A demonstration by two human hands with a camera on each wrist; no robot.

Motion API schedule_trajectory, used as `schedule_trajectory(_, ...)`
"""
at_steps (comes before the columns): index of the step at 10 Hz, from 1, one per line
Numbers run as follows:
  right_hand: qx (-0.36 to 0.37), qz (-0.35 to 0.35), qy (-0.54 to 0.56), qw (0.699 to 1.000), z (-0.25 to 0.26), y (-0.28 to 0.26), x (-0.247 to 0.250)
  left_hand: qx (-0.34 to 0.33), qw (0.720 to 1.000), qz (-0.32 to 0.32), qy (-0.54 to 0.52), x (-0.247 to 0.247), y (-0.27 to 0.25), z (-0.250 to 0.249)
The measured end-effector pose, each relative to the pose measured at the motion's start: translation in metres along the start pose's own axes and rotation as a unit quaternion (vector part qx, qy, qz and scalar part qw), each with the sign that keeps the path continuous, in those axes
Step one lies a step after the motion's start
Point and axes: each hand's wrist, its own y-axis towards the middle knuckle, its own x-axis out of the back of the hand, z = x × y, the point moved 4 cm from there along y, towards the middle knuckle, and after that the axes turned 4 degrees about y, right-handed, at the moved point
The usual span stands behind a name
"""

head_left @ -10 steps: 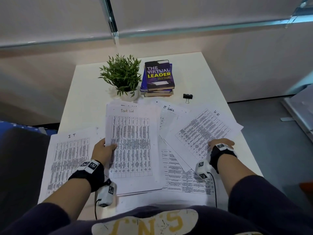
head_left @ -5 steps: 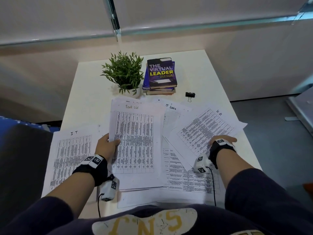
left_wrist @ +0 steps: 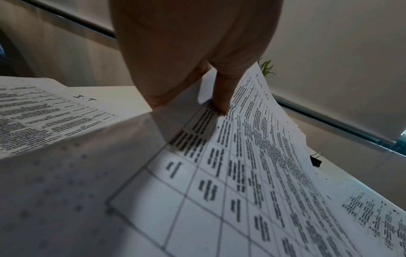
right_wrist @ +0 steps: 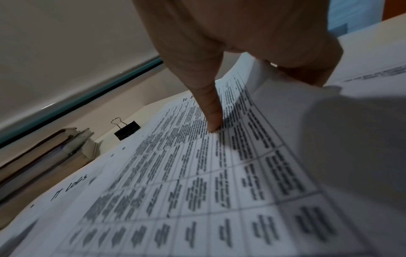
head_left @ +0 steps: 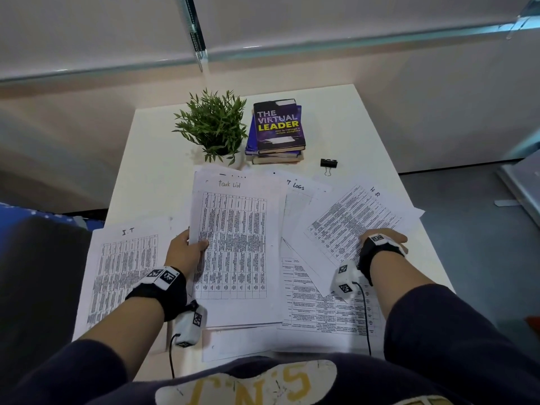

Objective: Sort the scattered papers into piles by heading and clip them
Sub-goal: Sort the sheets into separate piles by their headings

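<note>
Task List sheet (head_left: 233, 247) is being pinched by the left hand (head_left: 184, 252); right hand (head_left: 382, 239) is pinching the HR sheet (head_left: 350, 220). Sorting underway; next, probably lifting each clear without dragging neighbours.

The printed table text on the white "Task List" sheet (head_left: 233, 244) is too small to read from overhead, and blurs close to the left wrist camera. Its top edge covers another sheet's heading. The white "IT Logs" sheet (head_left: 298, 194) is mostly buried under neighbours. The right hand (head_left: 382, 239) shows fingers tucked beneath the white "HR" sheet (head_left: 350, 220), out of sight.
</note>
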Motion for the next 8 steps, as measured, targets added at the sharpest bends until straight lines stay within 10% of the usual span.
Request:
schedule_trajectory(1,0.09,0.054,-0.356,0.928,-0.011,0.071,-0.034,0.004,1.0,0.002,-0.004,0.0,0.001,0.0)
schedule_trajectory(2,0.099,0.011,-0.264,0.959,0.009,0.007,-0.008,0.011,1.0,0.005,-0.009,0.001,0.002,0.0)
schedule_trajectory(3,0.164,0.035,-0.35,0.922,0.019,-0.027,0.007,0.008,1.0,0.0,-0.017,0.003,0.003,-0.004)
schedule_trajectory(5,0.223,0.019,-0.124,0.967,0.035,-0.028,0.041,0.021,0.999,0.003,-0.032,-0.002,0.002,-0.013)
schedule_trajectory(8,0.425,0.081,0.067,0.899,0.092,-0.107,0.13,0.003,0.998,0.015,-0.06,-0.019,-0.009,-0.029)
